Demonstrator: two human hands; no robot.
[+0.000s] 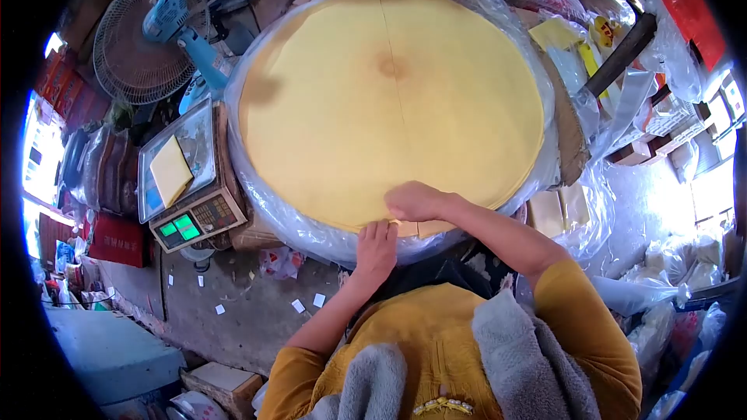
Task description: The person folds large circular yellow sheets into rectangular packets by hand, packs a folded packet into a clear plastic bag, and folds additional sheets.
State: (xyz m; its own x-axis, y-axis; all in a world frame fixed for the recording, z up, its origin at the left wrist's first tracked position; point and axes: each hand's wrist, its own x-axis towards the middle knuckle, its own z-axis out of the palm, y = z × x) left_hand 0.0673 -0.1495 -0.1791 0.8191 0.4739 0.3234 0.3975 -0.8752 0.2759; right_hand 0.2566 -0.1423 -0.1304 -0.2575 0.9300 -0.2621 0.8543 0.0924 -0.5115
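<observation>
In front of me lies a large round yellow sheet point(327, 124), thin and smooth, with more layers showing at its near edge. A straight dark line runs from its far edge through a brownish spot near the middle towards my right hand. My right hand point(416, 201) is closed in a fist over the near edge; whatever it holds, if anything, is hidden beneath the fingers. Just to its left, my left hand point(377, 247) rests on the rim of the sheet, fingers stretched forward and lying on it. Clear plastic film point(288, 237) sticks out around the sheet.
At left a digital scale point(198, 219) with lit green displays carries a folded yellow piece point(170, 171). Behind it stands a blue fan point(167, 19). Yellow folded stacks point(560, 210) in plastic lie at right. Paper scraps point(298, 306) dot the floor.
</observation>
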